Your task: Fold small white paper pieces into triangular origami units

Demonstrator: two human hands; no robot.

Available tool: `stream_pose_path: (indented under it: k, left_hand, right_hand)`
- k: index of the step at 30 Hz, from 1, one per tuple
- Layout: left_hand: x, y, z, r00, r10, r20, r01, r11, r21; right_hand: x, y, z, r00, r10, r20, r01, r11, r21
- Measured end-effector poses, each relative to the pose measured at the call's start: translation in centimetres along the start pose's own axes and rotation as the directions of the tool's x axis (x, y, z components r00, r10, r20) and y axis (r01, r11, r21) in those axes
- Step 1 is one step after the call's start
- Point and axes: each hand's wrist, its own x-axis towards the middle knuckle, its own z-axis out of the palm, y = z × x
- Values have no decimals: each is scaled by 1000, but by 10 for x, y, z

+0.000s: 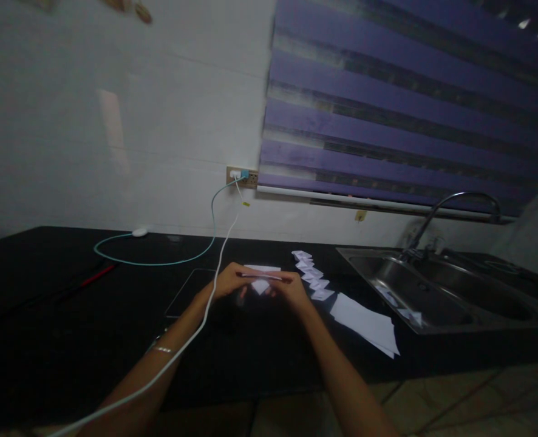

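A folded piece of white paper (260, 285) is held up between both hands just above the dark counter. My left hand (232, 279) pinches its left end, and my right hand (291, 286) grips the right end. Behind the hands, part of another white paper edge (263, 268) shows; whether it belongs to the same sheet I cannot tell. To the right of my right hand runs a zigzag row of folded paper pieces (312, 276). Nearer to me on that side lies a stack of flat white paper (365, 323).
A metal double sink (426, 285) with a curved tap (455, 197) sits at the right, a few folded papers at its edge. A white cable (214, 288) from the wall outlet (244, 176) crosses over my left forearm. A teal cable (160, 263) loops at the back left.
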Motion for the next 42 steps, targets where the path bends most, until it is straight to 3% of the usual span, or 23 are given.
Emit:
stream_pose_path:
  k: [10,14,17,20,22,27,33,36,42]
  left_hand:
    - [1,3,-8,999,-35,-6,35,999,-30]
    - [0,-1,-12,991,0,132,30,974,-225]
    - [3,-6,-9,999,3,34,10,927,-375]
    - [5,-7,-3,994,-93,-62,73,961,-266]
    - [6,-5,2,991,-127,-37,119,977,-175]
    - [5,1,6,995,-88,56,90,995,-34]
    - [4,0,4,998,-52,22,49,993,106]
    - [6,-1,5,998,-41,-48,50,980,191]
    - [8,-5,11,986,-38,-164,85,953,292]
  right_hand:
    - [0,-6,3,999,26,-47,-27,1000,-11]
    - [1,-6,1,992,2,-126,-4,1000,-18]
    - [2,-3,-2,982,-24,-186,16,999,-43]
    - [2,1,-3,987,-13,-161,-4,995,-103]
    - [2,4,-3,990,-15,-142,-3,991,-131]
    - [3,9,-3,991,-102,-89,91,989,-115]
    - [1,11,-1,993,-115,-29,111,987,-114]
    - [1,8,0,990,-141,-18,137,980,-144]
    - [5,7,-3,985,-94,-146,120,977,179]
